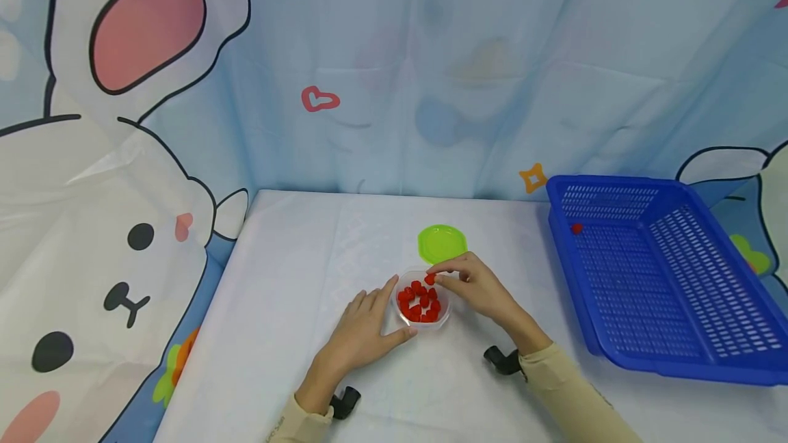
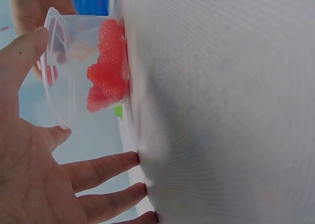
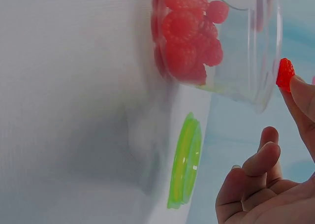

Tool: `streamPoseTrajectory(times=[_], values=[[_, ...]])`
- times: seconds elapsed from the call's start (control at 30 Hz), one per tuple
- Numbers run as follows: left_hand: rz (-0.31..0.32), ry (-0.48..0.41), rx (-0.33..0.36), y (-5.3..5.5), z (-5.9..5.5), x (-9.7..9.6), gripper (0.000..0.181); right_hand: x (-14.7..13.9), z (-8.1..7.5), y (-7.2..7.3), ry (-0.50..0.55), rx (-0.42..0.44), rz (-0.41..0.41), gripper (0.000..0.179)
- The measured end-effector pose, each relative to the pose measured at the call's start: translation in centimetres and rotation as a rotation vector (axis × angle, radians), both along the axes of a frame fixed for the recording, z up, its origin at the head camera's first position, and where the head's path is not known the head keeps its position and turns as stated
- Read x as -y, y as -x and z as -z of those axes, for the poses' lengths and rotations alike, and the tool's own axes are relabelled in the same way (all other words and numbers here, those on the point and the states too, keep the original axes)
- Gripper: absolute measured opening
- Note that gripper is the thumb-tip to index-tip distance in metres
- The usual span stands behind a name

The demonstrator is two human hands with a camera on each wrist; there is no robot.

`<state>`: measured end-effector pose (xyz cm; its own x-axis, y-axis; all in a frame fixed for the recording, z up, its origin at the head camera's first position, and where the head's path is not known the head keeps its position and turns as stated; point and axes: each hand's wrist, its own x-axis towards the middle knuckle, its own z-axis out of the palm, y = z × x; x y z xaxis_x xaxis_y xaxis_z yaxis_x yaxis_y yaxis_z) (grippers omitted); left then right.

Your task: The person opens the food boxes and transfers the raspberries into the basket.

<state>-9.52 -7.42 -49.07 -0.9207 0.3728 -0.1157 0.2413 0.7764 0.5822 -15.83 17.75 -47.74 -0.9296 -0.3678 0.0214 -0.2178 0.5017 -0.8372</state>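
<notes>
A clear plastic tub (image 1: 449,306) holding several red raspberries (image 1: 416,309) stands on the table. Thumb and index fingertips of my left hand (image 1: 360,332) touch its rim at the left and near sides. The other fingers of that hand are straight and spread, their tips down at the cloth in the left wrist view. Over the tub's far right rim, my right hand (image 1: 480,289) pinches a single raspberry (image 3: 285,75) between thumb and index finger. Its remaining fingers are bent, away from the tub. Just behind the tub lies a green lid (image 1: 442,243).
A large blue plastic basket (image 1: 591,306) takes up the right side of the table, with one raspberry (image 1: 576,228) in its far left corner. White cloth (image 1: 295,258) covers the table. A printed blue curtain (image 1: 394,142) hangs behind the table's far edge.
</notes>
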Motion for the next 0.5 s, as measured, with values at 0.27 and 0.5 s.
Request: streamPoseTrajectory(times=[0.27, 0.5], values=[[-0.004, -0.005, 0.003, 0.0, 0.0, 0.0, 0.095, -0.6, -0.7, 0.2, 0.007, -0.022, 0.012, 0.018], [-0.002, -0.003, -0.002, -0.1, -0.1, 0.0, 0.095, -1.5, -1.6, 0.4, 0.025, -0.019, 0.038, 0.022]])
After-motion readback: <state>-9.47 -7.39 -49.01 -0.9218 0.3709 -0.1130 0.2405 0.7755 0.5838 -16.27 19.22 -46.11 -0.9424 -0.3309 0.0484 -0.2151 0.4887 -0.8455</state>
